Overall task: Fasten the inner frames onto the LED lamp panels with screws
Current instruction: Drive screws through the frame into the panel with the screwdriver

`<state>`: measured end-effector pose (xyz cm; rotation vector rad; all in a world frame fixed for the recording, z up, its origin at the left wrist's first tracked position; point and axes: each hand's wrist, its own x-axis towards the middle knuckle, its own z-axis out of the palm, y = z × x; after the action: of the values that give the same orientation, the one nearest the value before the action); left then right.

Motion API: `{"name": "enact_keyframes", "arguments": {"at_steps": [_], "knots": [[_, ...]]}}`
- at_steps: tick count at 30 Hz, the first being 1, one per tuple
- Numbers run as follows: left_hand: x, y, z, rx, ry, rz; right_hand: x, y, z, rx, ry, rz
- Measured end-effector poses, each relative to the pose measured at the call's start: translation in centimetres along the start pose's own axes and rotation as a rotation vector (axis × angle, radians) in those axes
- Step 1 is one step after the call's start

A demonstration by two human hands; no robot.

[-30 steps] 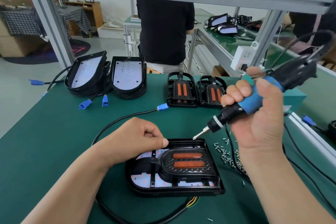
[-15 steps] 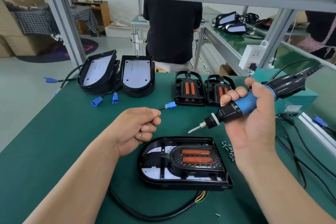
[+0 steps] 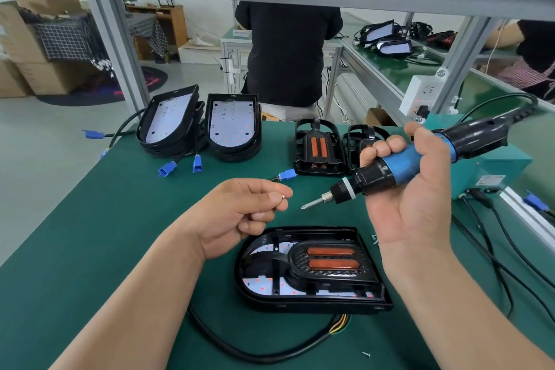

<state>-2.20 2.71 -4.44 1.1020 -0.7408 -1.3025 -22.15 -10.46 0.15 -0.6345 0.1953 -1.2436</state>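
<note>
- Closest in, below both hands, the LED lamp panel (image 3: 264, 285) lay flat on the green tabletop (image 3: 90, 234) with an inner frame (image 3: 300, 264) seated in it. Its long axis ran from one hand's side to the other's: rounded end under the left hand, square end beneath the right wrist.
- The left hand (image 3: 240, 213) hovered over the panel's far edge, thumb and forefinger pinching a small screw (image 3: 283, 196), the other fingers curled.
- The right hand (image 3: 414, 198) was wrapped round the electric screwdriver (image 3: 402, 164), held clear of the panel. The barrel slanted up and away to the right, and the bit (image 3: 310, 205) aimed down-left at the screw, near it but not touching.
- The step in hand looked like loading a screw onto the bit. Next would come seating the head on the tip, then bringing the driver upright over a frame hole — which holes were already filled could not be told.
- Beyond the right hand stood spare inner frames (image 3: 318, 147); beyond the left, bare lamp panels (image 3: 231, 126).
</note>
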Motion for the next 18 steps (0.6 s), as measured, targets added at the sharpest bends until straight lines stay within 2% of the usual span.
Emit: {"name": "enact_keyframes", "arguments": {"at_steps": [10, 18], "knots": [[-0.1, -0.2, 1.1, 0.138, -0.035, 0.005, 0.3, 0.5, 0.2, -0.008, 0.034, -0.016], [-0.1, -0.2, 1.5, 0.171, -0.010, 0.036, 0.2, 0.3, 0.1, -0.009, -0.015, -0.013]]}}
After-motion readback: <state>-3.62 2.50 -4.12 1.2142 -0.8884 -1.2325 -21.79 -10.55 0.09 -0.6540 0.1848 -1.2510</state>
